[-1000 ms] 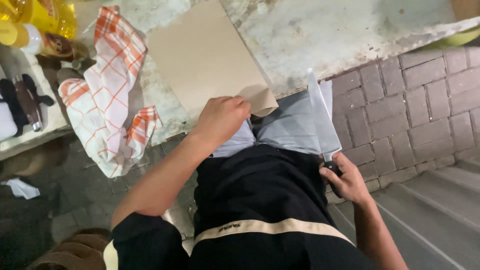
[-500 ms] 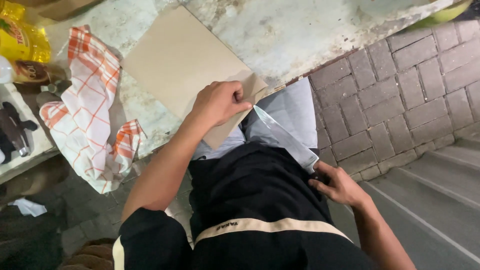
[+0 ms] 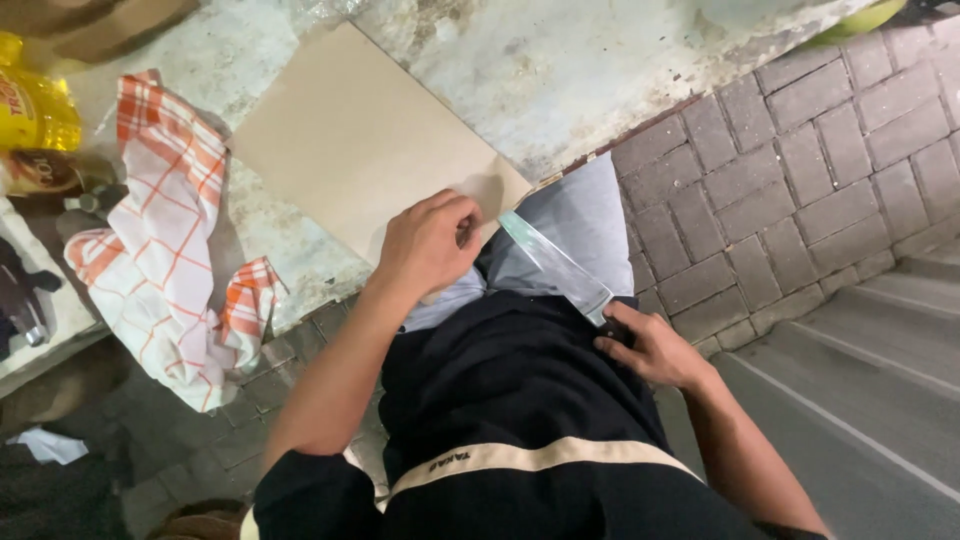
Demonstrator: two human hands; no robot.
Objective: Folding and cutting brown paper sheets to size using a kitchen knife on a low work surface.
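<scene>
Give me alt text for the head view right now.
A person's left hand presses on the near corner of a tan board on a worn stone counter, while the right hand holds a knife by its handle. An orange checked cloth hangs at the left.

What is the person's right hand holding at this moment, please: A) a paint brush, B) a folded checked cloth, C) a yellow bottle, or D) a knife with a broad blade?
D: the right hand grips the handle of a knife whose broad blade reaches up toward the left hand at the edge of the tan board.
</scene>
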